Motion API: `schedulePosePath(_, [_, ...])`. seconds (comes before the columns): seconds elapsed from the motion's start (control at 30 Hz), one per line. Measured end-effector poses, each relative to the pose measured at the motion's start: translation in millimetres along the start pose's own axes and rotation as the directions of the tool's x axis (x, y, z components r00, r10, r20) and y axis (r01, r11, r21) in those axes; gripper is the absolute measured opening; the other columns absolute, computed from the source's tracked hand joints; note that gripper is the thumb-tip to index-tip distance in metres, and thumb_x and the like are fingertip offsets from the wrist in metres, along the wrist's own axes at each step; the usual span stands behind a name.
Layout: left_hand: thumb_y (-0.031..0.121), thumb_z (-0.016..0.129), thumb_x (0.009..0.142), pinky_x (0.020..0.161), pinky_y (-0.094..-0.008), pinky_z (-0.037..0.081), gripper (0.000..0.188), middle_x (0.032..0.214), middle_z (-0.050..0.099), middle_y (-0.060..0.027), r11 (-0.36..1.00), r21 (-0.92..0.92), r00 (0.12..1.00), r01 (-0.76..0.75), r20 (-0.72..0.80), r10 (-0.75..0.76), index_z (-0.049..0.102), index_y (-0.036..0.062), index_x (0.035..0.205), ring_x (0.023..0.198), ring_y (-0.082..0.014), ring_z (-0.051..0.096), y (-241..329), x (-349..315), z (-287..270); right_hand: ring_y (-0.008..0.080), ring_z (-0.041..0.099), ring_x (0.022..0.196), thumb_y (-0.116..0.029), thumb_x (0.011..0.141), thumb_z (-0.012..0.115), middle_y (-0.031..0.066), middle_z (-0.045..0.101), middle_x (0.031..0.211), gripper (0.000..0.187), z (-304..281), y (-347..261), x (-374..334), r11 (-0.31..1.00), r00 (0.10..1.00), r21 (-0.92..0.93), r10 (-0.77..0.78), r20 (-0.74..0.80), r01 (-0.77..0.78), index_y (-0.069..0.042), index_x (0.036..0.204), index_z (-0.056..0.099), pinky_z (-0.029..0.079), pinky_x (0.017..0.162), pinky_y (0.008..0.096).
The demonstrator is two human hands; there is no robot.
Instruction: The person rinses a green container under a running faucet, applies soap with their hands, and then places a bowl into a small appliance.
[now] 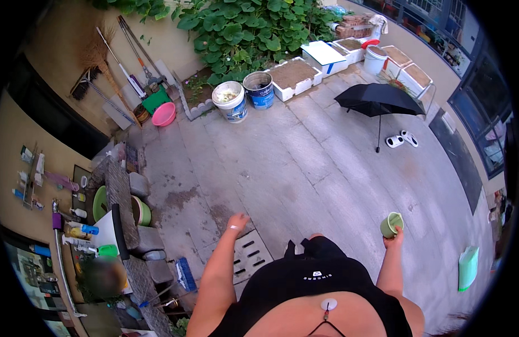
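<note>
My right hand is closed around a light green plastic cup, held out at my right side above the paving. The cup's mouth faces up toward me, and nothing can be made out inside it. Out to the left, my left hand hangs over the paving with nothing visible in it, its fingers loosely stretched and a pale band at the wrist. Just below that hand lies a slotted drain cover.
A black umbrella stands open at the far right, near white slippers. Two buckets and soil-filled white boxes line the far side, beside a pink basin. A stone-edged sink counter and a blue brush are left.
</note>
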State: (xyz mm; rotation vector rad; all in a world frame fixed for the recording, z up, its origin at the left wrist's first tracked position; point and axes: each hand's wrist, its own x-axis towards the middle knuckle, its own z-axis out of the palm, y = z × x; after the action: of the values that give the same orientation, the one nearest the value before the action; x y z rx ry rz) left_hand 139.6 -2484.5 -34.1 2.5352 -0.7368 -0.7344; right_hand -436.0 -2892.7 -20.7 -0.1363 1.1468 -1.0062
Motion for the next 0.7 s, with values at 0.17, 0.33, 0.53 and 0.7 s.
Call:
schedulePosePath(0.17, [0.040,0.060,0.079,0.085,-0.0401,0.046,0.049,0.104,0.063,-0.0169,0.961,-0.187,0.973,-0.206,0.067,0.222,0.057,0.0044,0.113,0.097,-0.0337,0.059,120,119,-51,0.0299,0.054,0.106,-0.025,0.075,0.059,0.0126,0.051,0.122,0.056,120,14,60,0.998,0.995,-0.022,0.049,-0.085,-0.051,-0.010,0.127,0.043,0.046,0.089,0.0447])
schedulePosePath(0.33, [0.040,0.056,0.081,0.087,-0.0412,0.045,0.048,0.107,0.061,-0.0182,0.992,0.121,0.977,-0.036,0.212,0.009,0.057,0.0037,0.113,0.102,-0.0348,0.056,78,184,-37,0.0293,0.052,0.110,-0.024,0.077,0.059,0.0132,0.051,0.122,0.054,274,51,163,0.993,0.994,-0.043,0.108,0.023,-0.107,-0.010,0.126,0.044,0.045,0.092,0.0453])
schedulePosePath(0.53, [0.045,0.049,0.086,0.085,-0.0388,0.047,0.044,0.111,0.060,-0.0138,0.881,0.465,0.804,0.082,0.492,-0.335,0.059,0.0119,0.113,0.100,-0.0325,0.058,-45,141,-70,0.0296,0.051,0.111,-0.020,0.081,0.059,0.0120,0.052,0.122,0.047,519,155,231,0.910,0.914,-0.352,0.317,0.254,-0.217,-0.007,0.125,0.046,0.044,0.093,0.0468])
schedulePosePath(0.7, [0.031,0.060,0.084,0.065,-0.0372,0.050,0.031,0.085,0.061,-0.0138,0.148,-0.339,0.303,0.929,0.468,-0.830,0.060,0.0021,0.094,0.068,-0.0244,0.058,-71,171,-73,0.0213,0.056,0.094,-0.031,0.081,0.061,0.0058,0.058,0.109,0.040,726,238,218,0.768,0.874,-0.630,0.380,0.301,-0.117,-0.014,0.115,0.053,0.046,0.073,0.0336])
